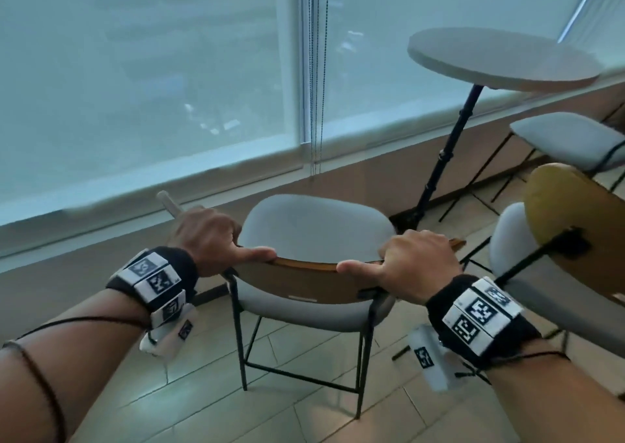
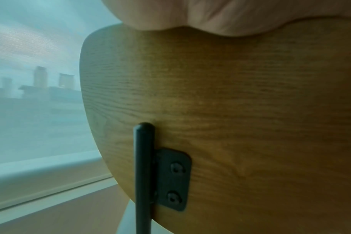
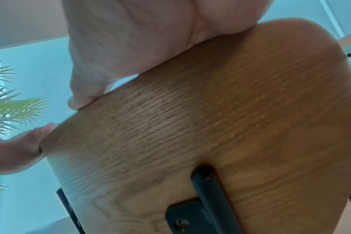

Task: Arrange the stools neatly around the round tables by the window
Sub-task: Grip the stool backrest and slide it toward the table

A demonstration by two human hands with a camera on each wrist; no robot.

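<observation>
A tall stool (image 1: 314,310) with grey cushions, black metal legs and a curved wooden backrest (image 1: 304,280) stands in front of me, facing the window. My left hand (image 1: 216,239) grips the backrest's left top edge, thumb laid along the rim. My right hand (image 1: 409,260) grips the right top edge the same way. The wrist views show the wooden back (image 2: 230,110) (image 3: 210,126) close up with its black bracket (image 2: 172,178), palms over the top edge. A round white table (image 1: 500,57) on a black pole stands at the upper right.
Two more stools stand at the right: one grey seat (image 1: 568,141) near the table, another with a wooden back (image 1: 571,226) close to my right arm. The window sill (image 1: 135,199) runs behind. Blind cords (image 1: 318,70) hang down. A green plant (image 3: 10,110) shows in the right wrist view.
</observation>
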